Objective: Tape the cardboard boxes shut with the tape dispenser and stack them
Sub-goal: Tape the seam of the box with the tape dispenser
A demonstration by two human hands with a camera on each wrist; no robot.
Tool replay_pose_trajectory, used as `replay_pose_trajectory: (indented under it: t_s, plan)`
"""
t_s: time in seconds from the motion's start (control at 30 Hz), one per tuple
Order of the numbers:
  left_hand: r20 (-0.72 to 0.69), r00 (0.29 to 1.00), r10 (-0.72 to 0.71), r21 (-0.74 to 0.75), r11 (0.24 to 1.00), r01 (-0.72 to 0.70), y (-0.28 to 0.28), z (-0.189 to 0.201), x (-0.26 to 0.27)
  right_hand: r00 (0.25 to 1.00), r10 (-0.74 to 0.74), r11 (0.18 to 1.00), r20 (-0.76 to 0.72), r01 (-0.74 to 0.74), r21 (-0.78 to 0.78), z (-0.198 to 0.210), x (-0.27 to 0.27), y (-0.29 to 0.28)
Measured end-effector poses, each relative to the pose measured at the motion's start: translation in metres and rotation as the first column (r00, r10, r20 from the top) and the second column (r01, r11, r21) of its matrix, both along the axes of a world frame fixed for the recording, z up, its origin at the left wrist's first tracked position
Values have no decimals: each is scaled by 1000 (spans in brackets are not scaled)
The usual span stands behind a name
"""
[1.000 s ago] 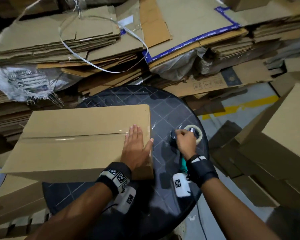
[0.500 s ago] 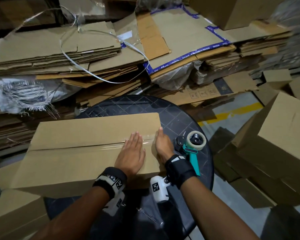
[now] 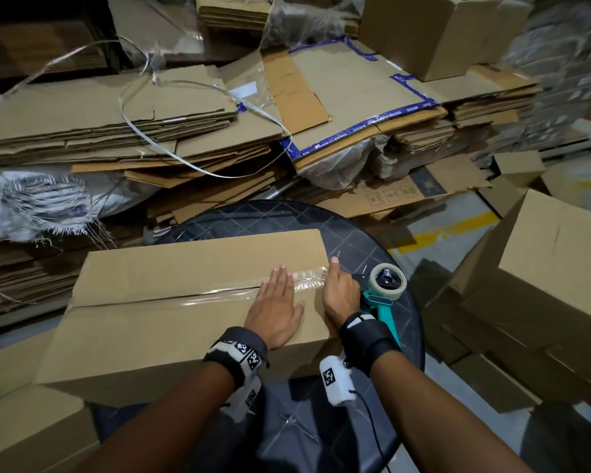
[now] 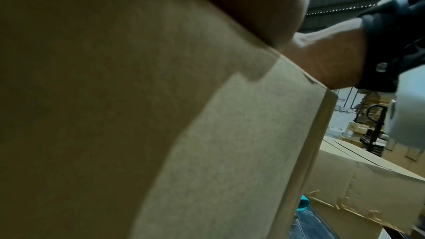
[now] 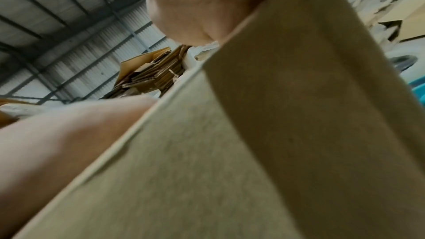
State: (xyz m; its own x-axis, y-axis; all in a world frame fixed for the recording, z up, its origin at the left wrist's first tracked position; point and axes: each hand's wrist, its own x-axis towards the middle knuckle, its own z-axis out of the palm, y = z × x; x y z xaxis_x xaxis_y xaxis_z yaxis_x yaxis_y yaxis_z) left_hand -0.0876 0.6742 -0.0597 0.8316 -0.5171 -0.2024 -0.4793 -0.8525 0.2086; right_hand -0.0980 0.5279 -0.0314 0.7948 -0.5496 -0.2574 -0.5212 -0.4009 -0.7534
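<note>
The cardboard box lies across the left edge of the round table. The left hand presses flat on the taped seam, fingers together. The right hand covers the box's right end, fingers straight. The tape dispenser lies near the right edge.

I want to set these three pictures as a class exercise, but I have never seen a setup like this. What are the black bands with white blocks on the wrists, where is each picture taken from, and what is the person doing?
No machine here: a person works with bare hands, wearing cameras. The big picture comes from a camera on the head, looking down. The bands carry a small camera on each wrist; those two close pictures show mostly cardboard, very near.

A cardboard box lies on a dark round table. Clear tape runs along its top seam. The left hand lies flat on the box top by the tape. The right hand is at the box's right end, where the tape comes to the edge; its fingers are hidden. The tape dispenser, teal-handled, lies on the table just right of it; no hand holds it. Flattened cartons are piled behind.
</note>
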Motion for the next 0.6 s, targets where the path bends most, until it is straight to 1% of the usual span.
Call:
replay_pose_trajectory:
  t_s: [0.07,0.13,0.2,0.27,0.37,0.43,0.53,0.6]
  plan:
    - [-17,999,-41,4,999,41,6,0,4,991,86,996,-100,-84,22,-2,7,-4]
    - [-17,997,-79,10,997,79,12,-1,7,974,174,984,-148,-178,-11,-7,13,-6]
    - [-6,996,-92,18,996,92,15,0,8,963,204,974,-173,-218,-61,-13,16,-9]
    - [8,997,-83,25,996,82,13,1,4,969,180,977,-172,-196,-83,-17,17,-12]
    - [12,998,-59,27,998,58,11,2,0,982,87,994,-171,-97,-53,-15,17,-14]
    - [7,999,-36,22,999,36,12,2,0,988,41,997,-152,-50,-62,-15,18,-11]
    - [2,1000,-22,32,999,21,11,1,0,986,89,984,-143,-109,-139,-18,15,-9]
    - [4,1000,-23,31,999,23,10,-1,-1,986,103,987,-129,-118,-111,-21,15,-13]
